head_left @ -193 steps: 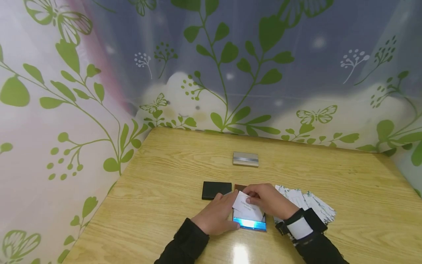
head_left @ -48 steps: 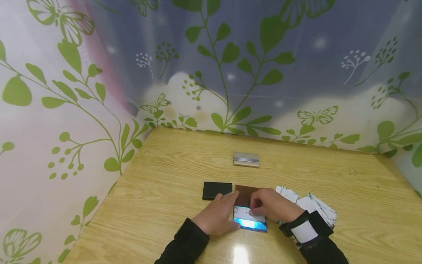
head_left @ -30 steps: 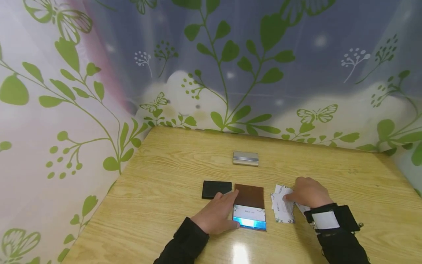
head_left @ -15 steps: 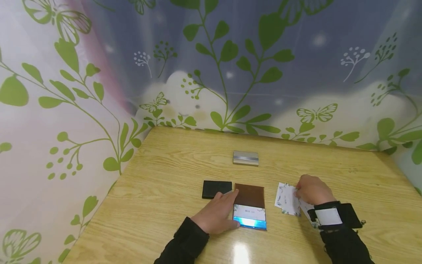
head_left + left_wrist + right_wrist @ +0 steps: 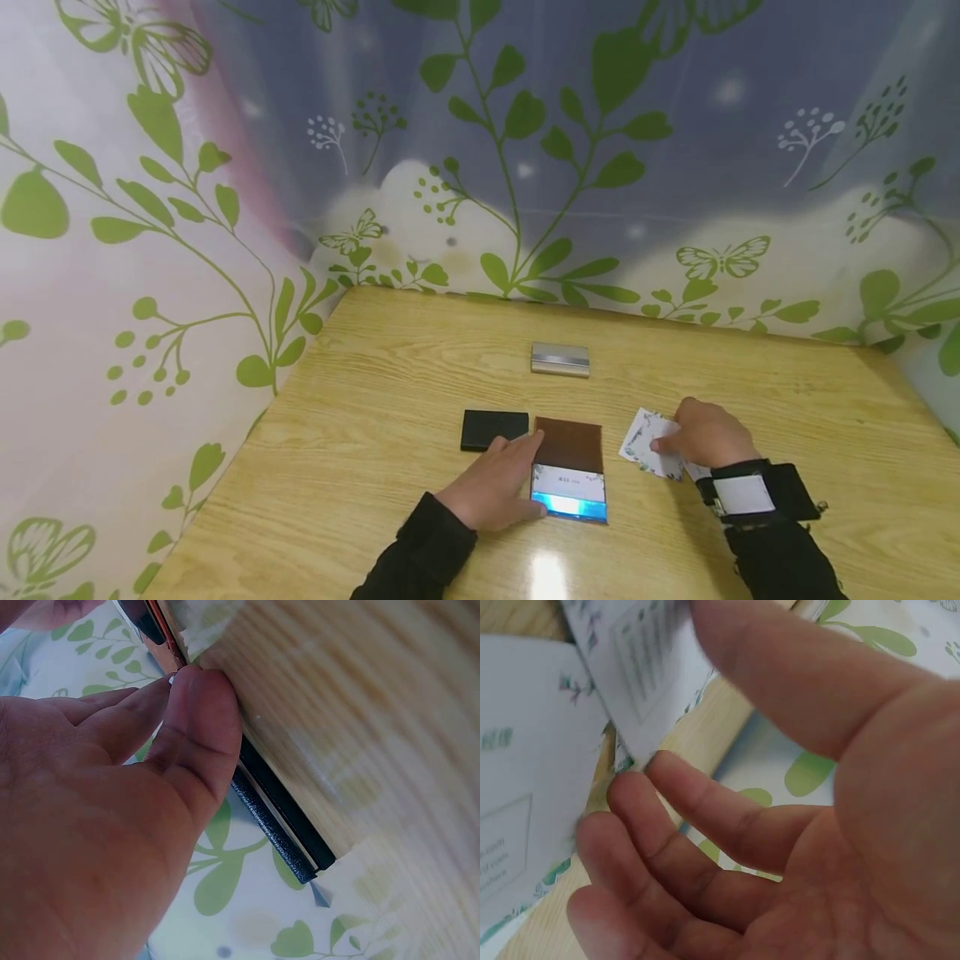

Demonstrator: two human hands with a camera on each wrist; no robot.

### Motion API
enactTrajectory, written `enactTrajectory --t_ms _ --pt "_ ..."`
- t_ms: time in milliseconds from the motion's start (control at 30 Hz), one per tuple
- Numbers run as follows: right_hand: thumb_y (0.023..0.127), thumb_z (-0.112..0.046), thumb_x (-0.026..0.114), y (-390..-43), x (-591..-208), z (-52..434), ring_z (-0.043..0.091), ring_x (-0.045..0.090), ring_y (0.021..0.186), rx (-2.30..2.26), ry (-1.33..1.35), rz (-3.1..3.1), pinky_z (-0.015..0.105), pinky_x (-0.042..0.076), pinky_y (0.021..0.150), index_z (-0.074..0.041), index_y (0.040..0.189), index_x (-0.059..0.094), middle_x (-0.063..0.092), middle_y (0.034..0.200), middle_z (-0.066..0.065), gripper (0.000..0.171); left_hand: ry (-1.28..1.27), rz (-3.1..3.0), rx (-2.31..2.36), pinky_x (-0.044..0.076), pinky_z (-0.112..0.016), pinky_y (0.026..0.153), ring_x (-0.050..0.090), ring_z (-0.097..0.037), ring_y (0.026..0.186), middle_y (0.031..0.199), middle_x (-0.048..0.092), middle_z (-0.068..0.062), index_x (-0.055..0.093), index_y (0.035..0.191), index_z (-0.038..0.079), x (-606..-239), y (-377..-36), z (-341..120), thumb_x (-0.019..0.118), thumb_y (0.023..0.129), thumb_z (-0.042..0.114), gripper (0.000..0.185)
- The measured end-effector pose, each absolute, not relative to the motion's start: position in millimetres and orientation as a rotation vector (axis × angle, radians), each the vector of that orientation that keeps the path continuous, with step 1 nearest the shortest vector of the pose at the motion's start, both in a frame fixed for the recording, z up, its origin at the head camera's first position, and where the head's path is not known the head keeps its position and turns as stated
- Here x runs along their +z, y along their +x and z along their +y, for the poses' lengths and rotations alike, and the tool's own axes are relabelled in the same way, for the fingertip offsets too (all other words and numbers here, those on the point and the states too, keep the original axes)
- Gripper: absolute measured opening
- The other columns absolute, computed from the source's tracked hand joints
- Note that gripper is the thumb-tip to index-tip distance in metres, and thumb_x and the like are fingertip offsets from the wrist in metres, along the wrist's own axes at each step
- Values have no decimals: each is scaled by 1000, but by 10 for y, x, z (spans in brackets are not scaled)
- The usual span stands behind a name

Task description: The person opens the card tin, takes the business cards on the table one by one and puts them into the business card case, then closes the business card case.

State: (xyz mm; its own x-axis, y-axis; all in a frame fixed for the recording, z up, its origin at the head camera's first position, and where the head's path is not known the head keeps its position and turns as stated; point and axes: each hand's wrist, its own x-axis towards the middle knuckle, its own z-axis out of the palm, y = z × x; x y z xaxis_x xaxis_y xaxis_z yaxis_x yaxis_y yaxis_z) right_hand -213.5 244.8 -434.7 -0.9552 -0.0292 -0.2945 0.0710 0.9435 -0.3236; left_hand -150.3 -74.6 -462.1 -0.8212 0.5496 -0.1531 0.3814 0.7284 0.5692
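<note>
A brown card holder (image 5: 570,442) lies opened out on the table, with a white business card (image 5: 555,481) in its lower half above a shiny blue-lit strip. Along its left side rests my left hand (image 5: 489,490), fingers extended, thumb at the lower left corner. To the right, my right hand (image 5: 714,433) pinches a leaf-patterned business card (image 5: 649,448) by its edge. In the right wrist view the thumb presses the held card (image 5: 641,667), the fingertips meet its lower edge, and another printed card (image 5: 532,750) lies beside it.
A black card case (image 5: 483,428) sits left of the holder, partly behind the left hand. Farther back on the wooden table (image 5: 420,358) is a silver card case (image 5: 560,360). A patterned curtain (image 5: 570,167) borders the far table edge.
The right hand has left the holder, where a card now lies in the lower half, and moved right to the loose cards. There the pinched card has turned and shifted. The left hand has stayed put.
</note>
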Motion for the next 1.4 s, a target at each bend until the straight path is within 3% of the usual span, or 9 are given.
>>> enactTrajectory --t_ms 200,433,600,733,900,1000,1133,1300,1400 --pt "85 -31 85 -2138 -4304 2513 32 59 80 -561 9 2804 43 48 68 13 118 54 65 94 22 64 737 2622 756 30 -40 120 30 -24 151 167 33 -8 25 164 5 -4640 -1510 -747 76 95 32 90" --pt "94 -18 76 -2151 -4185 2524 34 64 93 -795 -154 2771 42 53 71 11 132 52 66 111 28 53 715 2616 765 28 -42 121 29 -26 152 167 33 -8 25 164 5 -4620 -1506 -741 77 95 32 90" --pt "104 -29 65 -2130 -4144 2392 28 66 80 -971 -248 2752 40 55 62 7 118 58 68 92 15 39 721 2616 761 25 -44 123 29 -26 153 167 33 -8 26 164 4 -4603 -1510 -737 77 95 31 89" --pt "109 -35 55 -2108 -4163 2225 28 71 66 -1182 -315 2599 42 57 53 0 114 48 68 79 10 36 724 2618 763 25 -43 123 30 -25 152 167 34 -7 26 164 5 -4607 -1516 -736 77 95 31 89" --pt "108 -21 56 -2079 -4264 2035 26 66 65 -1188 -537 2469 36 54 52 -3 115 52 67 88 9 20 725 2621 779 32 -40 119 35 -25 148 166 35 -7 27 163 4 -4625 -1518 -729 78 94 31 90" --pt "107 -15 58 -2073 -4346 1950 21 61 73 -1113 -660 2458 30 51 58 -7 114 63 67 92 5 12 749 2646 783 39 -37 112 44 -23 134 163 40 -6 31 161 5 -4637 -1520 -721 80 92 30 89" --pt "106 -15 59 -2076 -4409 1891 17 60 80 -1054 -735 2459 28 50 66 -11 111 70 68 94 -2 12 753 2661 784 43 -35 106 46 -22 120 162 42 -4 28 162 6 -4647 -1513 -720 82 90 31 93" --pt "107 -15 58 -2046 -4336 1888 14 55 77 -1009 -757 2497 27 44 64 -12 111 71 66 92 -3 14 699 2665 786 43 -33 107 45 -21 129 164 39 -7 10 166 3 -4640 -1494 -716 82 91 33 108" --pt "106 -15 59 -2044 -4351 1871 12 54 77 -976 -778 2496 27 44 66 -12 108 73 66 91 -4 15 679 2668 789 43 -32 107 45 -21 131 164 39 -5 8 166 4 -4639 -1492 -716 83 90 34 110"
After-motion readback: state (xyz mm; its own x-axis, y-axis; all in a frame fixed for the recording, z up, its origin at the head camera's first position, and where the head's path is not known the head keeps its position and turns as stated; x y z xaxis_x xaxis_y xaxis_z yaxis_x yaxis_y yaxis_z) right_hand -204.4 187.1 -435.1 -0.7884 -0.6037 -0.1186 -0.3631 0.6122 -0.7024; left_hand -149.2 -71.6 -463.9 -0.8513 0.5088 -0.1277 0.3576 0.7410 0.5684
